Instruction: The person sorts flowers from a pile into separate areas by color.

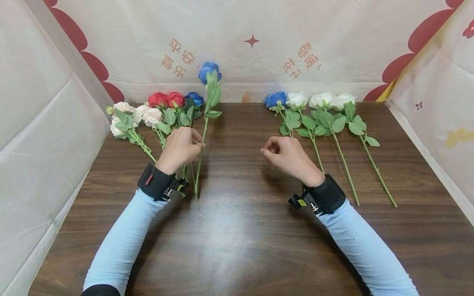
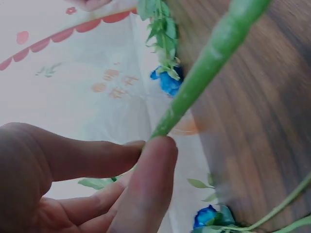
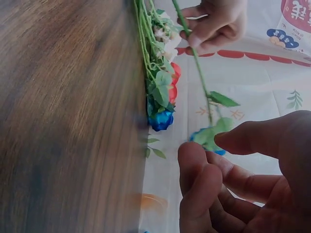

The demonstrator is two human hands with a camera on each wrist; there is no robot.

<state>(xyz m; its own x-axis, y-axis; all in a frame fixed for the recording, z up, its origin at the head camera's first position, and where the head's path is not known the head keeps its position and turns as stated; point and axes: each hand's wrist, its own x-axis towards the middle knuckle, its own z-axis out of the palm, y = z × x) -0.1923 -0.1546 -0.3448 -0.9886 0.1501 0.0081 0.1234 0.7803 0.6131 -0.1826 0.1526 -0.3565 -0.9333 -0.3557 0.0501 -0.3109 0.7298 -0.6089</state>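
My left hand [image 1: 180, 149] pinches the green stem of a blue rose [image 1: 210, 73] between thumb and fingertips, seen close up as a thick stem [image 2: 194, 80] in the left wrist view. This rose stands nearly upright, bloom at the top, against the pale backdrop. My right hand [image 1: 290, 158] holds nothing; its fingers are loosely bent, with thumb and index finger apart. It hovers in front of a second blue rose [image 1: 275, 99] lying on the table, whose lower stem it partly hides. In the right wrist view, the held bloom is partly behind my right fingers [image 3: 194, 155].
On the left of the wooden table [image 1: 229, 230] lie cream roses [image 1: 152, 118], red roses [image 1: 175, 99] and another blue rose [image 1: 195, 98]. White roses [image 1: 322, 100] lie in a row at the right, stems towards me. A printed cloth [image 1: 252, 65] walls the back and sides.
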